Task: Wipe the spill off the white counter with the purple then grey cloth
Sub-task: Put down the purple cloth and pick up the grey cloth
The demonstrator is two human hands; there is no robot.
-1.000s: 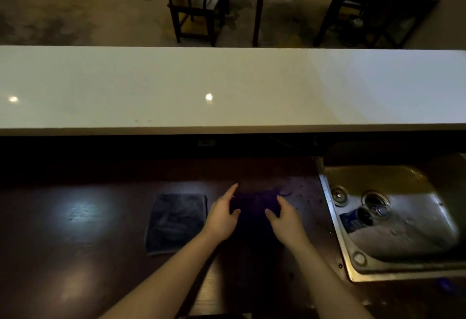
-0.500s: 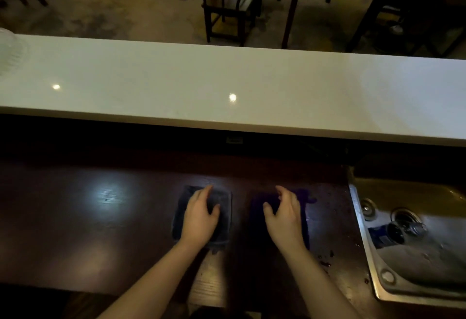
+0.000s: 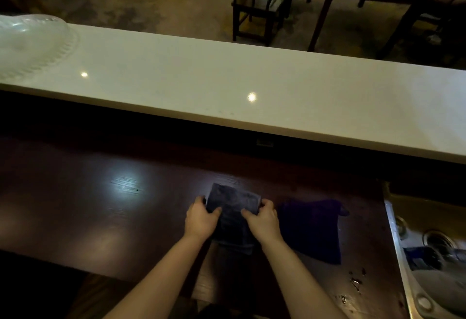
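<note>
The folded grey cloth lies on the dark wooden lower counter, its far end lifted slightly. My left hand grips its left edge and my right hand grips its right edge. The purple cloth lies flat just to the right, untouched. The long white counter runs across the view beyond a dark gap, higher than the wooden surface. I cannot make out a spill on it in this dim light.
A clear glass dish sits on the white counter's far left end. A steel sink with a dark item by the drain is at the right. Water drops speckle the wood near the sink. Chairs and tables stand beyond.
My right hand left the purple cloth and moved left onto the grey cloth. Both hands now grip the grey cloth's sides. The view has shifted left, bringing the glass dish into sight.
</note>
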